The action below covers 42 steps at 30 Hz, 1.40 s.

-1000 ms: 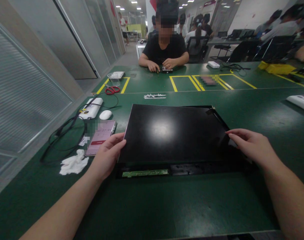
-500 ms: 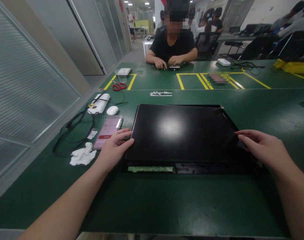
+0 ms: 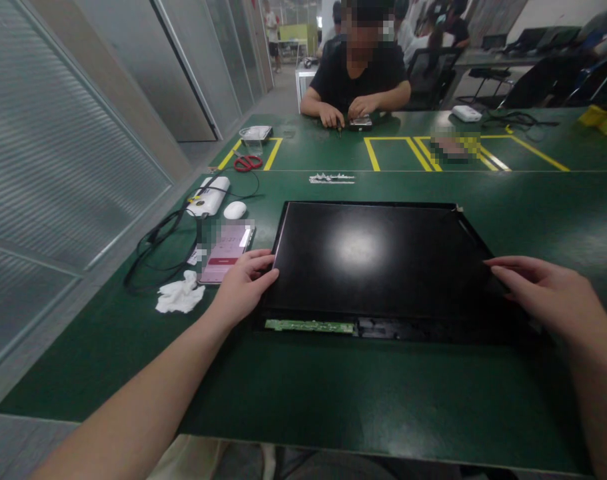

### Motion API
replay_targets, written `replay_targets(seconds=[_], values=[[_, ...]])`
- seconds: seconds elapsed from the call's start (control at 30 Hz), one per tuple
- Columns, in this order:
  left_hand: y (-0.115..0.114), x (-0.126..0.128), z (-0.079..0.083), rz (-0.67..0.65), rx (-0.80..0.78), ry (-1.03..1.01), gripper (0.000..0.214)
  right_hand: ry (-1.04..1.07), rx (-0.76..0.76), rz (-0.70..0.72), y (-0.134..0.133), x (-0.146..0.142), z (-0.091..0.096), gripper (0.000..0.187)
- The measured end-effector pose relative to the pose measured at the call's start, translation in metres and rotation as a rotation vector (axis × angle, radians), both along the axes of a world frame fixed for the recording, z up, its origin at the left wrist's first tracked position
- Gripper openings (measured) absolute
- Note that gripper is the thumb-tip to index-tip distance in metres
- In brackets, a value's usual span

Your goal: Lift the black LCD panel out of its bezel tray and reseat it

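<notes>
A black screen panel point(image 3: 363, 267) lies face up on a black frame point(image 3: 463, 331), reflecting a bright spot of light. A green circuit board strip point(image 3: 309, 327) shows along the frame's near edge. My left hand point(image 3: 247, 283) holds the panel's left edge between thumb and fingers. At the right edge, my right hand point(image 3: 543, 287) pinches the panel with thumb and fingertips. Some of the fingers on both hands are hidden from view.
Left of the panel are a phone point(image 3: 226, 253), a crumpled tissue point(image 3: 180, 293), a white oval case point(image 3: 235, 210), a white power bank point(image 3: 210, 195), cables and red-handled scissors point(image 3: 248, 163). White strips point(image 3: 332, 178) lie beyond the panel. A person point(image 3: 358, 80) sits opposite, handling a small device.
The view has tilted slightly, shifting the scene right and up. The black frame's border now shows more along the panel's top left. Both hands stay at the panel's edges.
</notes>
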<state>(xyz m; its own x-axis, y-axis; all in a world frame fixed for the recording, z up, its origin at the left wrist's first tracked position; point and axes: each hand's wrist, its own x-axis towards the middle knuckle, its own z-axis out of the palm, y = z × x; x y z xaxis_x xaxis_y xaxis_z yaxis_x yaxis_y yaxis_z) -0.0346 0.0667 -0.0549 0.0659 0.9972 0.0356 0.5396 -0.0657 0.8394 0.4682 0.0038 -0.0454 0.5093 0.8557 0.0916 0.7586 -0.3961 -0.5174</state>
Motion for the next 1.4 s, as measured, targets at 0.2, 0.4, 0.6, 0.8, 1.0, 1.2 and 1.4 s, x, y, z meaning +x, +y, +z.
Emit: replay_targets(seconds=[0.2, 0.4, 0.6, 0.8, 1.0, 1.2, 1.4], values=[[0.0, -0.002, 0.0, -0.026, 0.019, 0.057, 0.047, 0.075, -0.099, -0.083, 0.0, -0.012, 0.013, 0.055], [0.0, -0.003, 0.002, -0.054, 0.042, 0.118, 0.045, 0.098, -0.117, -0.112, -0.001, -0.011, 0.013, 0.058], [-0.001, -0.002, 0.004, -0.076, 0.068, 0.18, 0.043, 0.107, -0.103, -0.111, -0.002, -0.013, 0.015, 0.053], [-0.001, -0.002, 0.005, -0.079, 0.078, 0.185, 0.039, 0.093, -0.077, -0.095, -0.002, -0.014, 0.015, 0.047], [-0.002, -0.001, 0.007, -0.079, 0.089, 0.227, 0.038, 0.068, -0.066, -0.076, -0.002, -0.014, 0.015, 0.051], [-0.002, 0.001, 0.008, -0.089, 0.107, 0.259, 0.039, 0.102, -0.11, -0.117, 0.0, -0.018, 0.019, 0.057], [-0.002, 0.0, 0.008, -0.094, 0.113, 0.263, 0.035, 0.251, -0.033, -0.143, -0.001, -0.026, 0.025, 0.052]])
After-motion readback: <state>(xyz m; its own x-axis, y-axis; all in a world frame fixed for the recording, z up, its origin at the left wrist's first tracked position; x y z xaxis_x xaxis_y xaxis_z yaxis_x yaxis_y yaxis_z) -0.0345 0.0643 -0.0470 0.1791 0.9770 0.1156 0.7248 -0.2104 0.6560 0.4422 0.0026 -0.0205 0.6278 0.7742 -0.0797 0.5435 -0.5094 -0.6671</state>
